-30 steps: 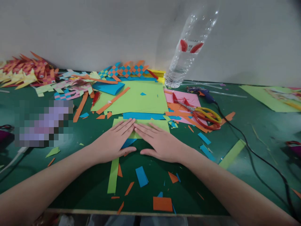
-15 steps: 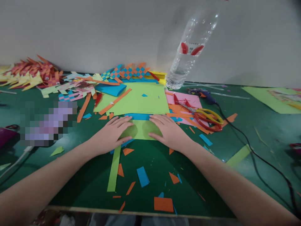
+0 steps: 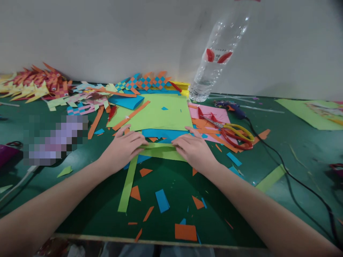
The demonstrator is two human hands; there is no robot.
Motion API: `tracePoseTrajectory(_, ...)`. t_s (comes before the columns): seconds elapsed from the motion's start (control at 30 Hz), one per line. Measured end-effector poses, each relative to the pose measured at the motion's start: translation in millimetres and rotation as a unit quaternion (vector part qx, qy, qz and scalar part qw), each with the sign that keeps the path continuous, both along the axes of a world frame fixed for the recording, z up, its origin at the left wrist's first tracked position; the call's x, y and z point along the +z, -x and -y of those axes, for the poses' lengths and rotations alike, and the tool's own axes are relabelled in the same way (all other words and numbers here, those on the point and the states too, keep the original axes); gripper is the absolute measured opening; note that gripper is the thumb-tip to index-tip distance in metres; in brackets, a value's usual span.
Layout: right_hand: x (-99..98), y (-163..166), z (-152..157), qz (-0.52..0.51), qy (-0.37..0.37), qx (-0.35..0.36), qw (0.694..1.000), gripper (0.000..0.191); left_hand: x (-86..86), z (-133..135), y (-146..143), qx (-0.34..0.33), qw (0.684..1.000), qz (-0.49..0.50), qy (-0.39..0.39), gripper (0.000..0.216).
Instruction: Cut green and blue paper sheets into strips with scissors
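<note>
A light green sheet of paper (image 3: 162, 152) lies between my two hands, its far edge raised in a narrow band. My left hand (image 3: 126, 147) pinches the left end of that edge between thumb and fingers. At the other end, my right hand (image 3: 192, 147) pinches the same edge in a like way. Just beyond them, blue paper (image 3: 166, 133) shows under a larger green sheet stack (image 3: 163, 116). A green paper strip (image 3: 127, 189) runs toward me from below my left hand. The fingers cover both ends of the sheet.
Scissors (image 3: 226, 129) with yellow and red handles lie on pink paper at right. A clear bottle (image 3: 211, 71) stands behind, near a corded tool (image 3: 237, 110). Woven paper fish (image 3: 146, 82) lie along the wall. Paper scraps, including an orange piece (image 3: 185, 232), litter the green table.
Both hands have gone from lying flat on the green sheet to pinching its far edge, which is now lifted and drawn toward me. The green strip's near end has shifted slightly left.
</note>
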State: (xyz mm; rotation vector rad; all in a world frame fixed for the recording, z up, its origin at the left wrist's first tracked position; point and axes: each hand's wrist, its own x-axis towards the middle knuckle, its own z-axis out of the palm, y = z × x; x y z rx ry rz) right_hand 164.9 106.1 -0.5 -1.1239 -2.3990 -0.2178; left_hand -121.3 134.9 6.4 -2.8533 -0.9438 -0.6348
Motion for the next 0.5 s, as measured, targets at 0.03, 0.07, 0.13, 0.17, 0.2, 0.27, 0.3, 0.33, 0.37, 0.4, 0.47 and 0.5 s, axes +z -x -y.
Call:
tracePoseTrajectory(0.03, 1.2, 0.5, 0.8, 0.013, -0.007, 0.003, 1.000, 0.027, 1.5, 0.0, 0.4, -0.010, 1.000, -0.002, -0.007, 0.021)
tracePoseTrajectory(0.07, 2.3, 1.0, 1.6, 0.025, -0.017, 0.005, 1.000, 0.029, 3.0, 0.0, 0.7, -0.019, 1.000, -0.005, -0.015, 0.022)
tracePoseTrajectory(0.13, 4.4, 2.0, 3.0, 0.051, -0.042, 0.006, 0.998, 0.030, 5.6, 0.3, 0.8, -0.027, 0.999, -0.007, -0.027, 0.021)
tracePoseTrajectory(0.17, 5.2, 2.5, 3.6, 0.063, -0.056, 0.008, 0.996, 0.030, 6.5, 0.5, 0.7, -0.027, 0.999, -0.008, -0.029, 0.021)
tracePoseTrajectory(0.2, 5.8, 2.9, 4.0, 0.074, -0.069, 0.011, 0.995, 0.029, 7.0, 0.7, 0.5, -0.024, 0.999, -0.008, -0.028, 0.021)
tracePoseTrajectory(0.27, 6.5, 3.7, 4.8, 0.090, -0.089, 0.022, 0.992, 0.027, 7.1, 0.9, 0.5, -0.016, 1.000, -0.006, -0.022, 0.022)
tracePoseTrajectory(0.3, 6.6, 4.2, 5.2, 0.095, -0.095, 0.027, 0.991, 0.026, 6.7, 0.9, 0.8, -0.011, 1.000, -0.005, -0.019, 0.022)
tracePoseTrajectory(0.33, 6.5, 4.7, 5.8, 0.097, -0.099, 0.031, 0.990, 0.025, 6.1, 0.7, 1.2, -0.004, 1.000, -0.003, -0.015, 0.022)
tracePoseTrajectory(0.37, 6.3, 5.2, 6.3, 0.098, -0.099, 0.032, 0.990, 0.025, 5.4, 0.4, 1.9, 0.002, 1.000, -0.001, -0.012, 0.022)
tracePoseTrajectory(0.4, 6.1, 5.6, 6.9, 0.098, -0.097, 0.030, 0.990, 0.026, 4.8, -0.1, 2.8, 0.008, 1.000, 0.003, -0.011, 0.021)
tracePoseTrajectory(0.47, 5.8, 6.0, 7.6, 0.095, -0.090, 0.021, 0.991, 0.027, 3.8, -1.3, 4.7, 0.015, 1.000, 0.007, -0.011, 0.022)
tracePoseTrajectory(0.5, 5.8, 5.8, 7.7, 0.091, -0.088, 0.016, 0.992, 0.027, 3.6, -2.1, 5.6, 0.017, 1.000, 0.008, -0.013, 0.023)
